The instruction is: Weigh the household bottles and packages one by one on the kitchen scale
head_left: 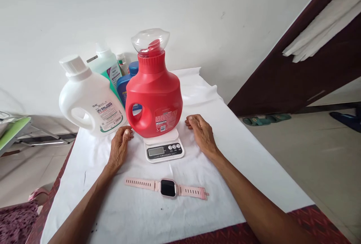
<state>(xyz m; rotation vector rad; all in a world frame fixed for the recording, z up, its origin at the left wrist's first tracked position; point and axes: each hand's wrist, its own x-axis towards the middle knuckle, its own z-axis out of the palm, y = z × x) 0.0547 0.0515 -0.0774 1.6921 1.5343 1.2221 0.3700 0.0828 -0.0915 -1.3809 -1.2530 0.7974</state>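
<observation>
A large red detergent jug (158, 90) with a clear domed cap stands upright on a white digital kitchen scale (165, 153). The scale's display looks blank. My left hand (120, 144) rests on the cloth just left of the jug's base, its fingers curled in and holding nothing visible. To the right of the jug lies my right hand (201, 133), also loosely closed and apart from it. In front of the scale, a smartwatch (168, 188) with a pale pink strap is laid out flat, its screen dark.
A white jug (90, 101) of laundry liquid stands at the left, with a green-filled bottle (105, 65) and a blue bottle (124, 82) behind it. White cloth (225, 184) covers the table against the wall. Slippers (266, 120) lie on the floor at right.
</observation>
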